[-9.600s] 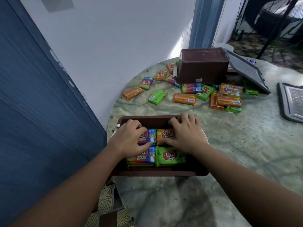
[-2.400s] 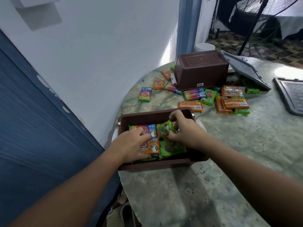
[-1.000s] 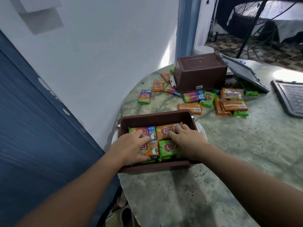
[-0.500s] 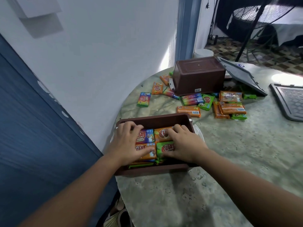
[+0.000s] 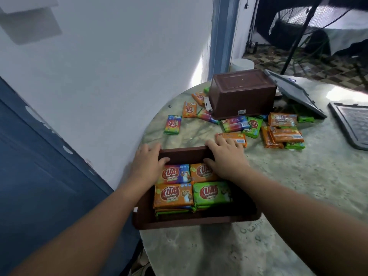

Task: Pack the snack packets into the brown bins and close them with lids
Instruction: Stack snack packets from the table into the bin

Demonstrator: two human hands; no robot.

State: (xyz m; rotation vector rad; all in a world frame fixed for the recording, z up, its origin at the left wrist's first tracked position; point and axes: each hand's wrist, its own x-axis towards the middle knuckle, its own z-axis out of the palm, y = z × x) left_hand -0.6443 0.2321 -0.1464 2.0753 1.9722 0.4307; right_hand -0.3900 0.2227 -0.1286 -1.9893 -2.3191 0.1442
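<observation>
The bin [image 5: 196,220] sat at lower centre of the frame, on the near edge of the table [image 5: 298,186], with four packets [image 5: 173,196] showing as its top layer, two by two, over more stacked beneath. Both hands were at its far rim. The left hand [image 5: 146,166] gripped the far-left corner, fingers outside the wall and the thumb hooked inside above the blue packet [image 5: 175,174]. The right hand [image 5: 227,160] gripped the far-right part of the rim likewise, its thumb touching the orange packet [image 5: 201,172] beside the blue one; whether it also pressed that packet down was hard to tell from this angle.

Above, in the middle of the frame, loose packets [image 5: 282,134] lay scattered round a second bin [image 5: 242,95] standing upside down. A grey lid [image 5: 294,94] leaned at its right side, and another lid [image 5: 352,124] lay flat at the right edge.

The bin's near-left corner seemed to overhang the table's edge, so a pull toward the body could tip it off and spill the stacks. The top layer sat close to the rim, and any packet riding high would likely stop a lid from seating. The loose packets also remained unpacked, some half tucked under the upturned bin, where they could be missed.
</observation>
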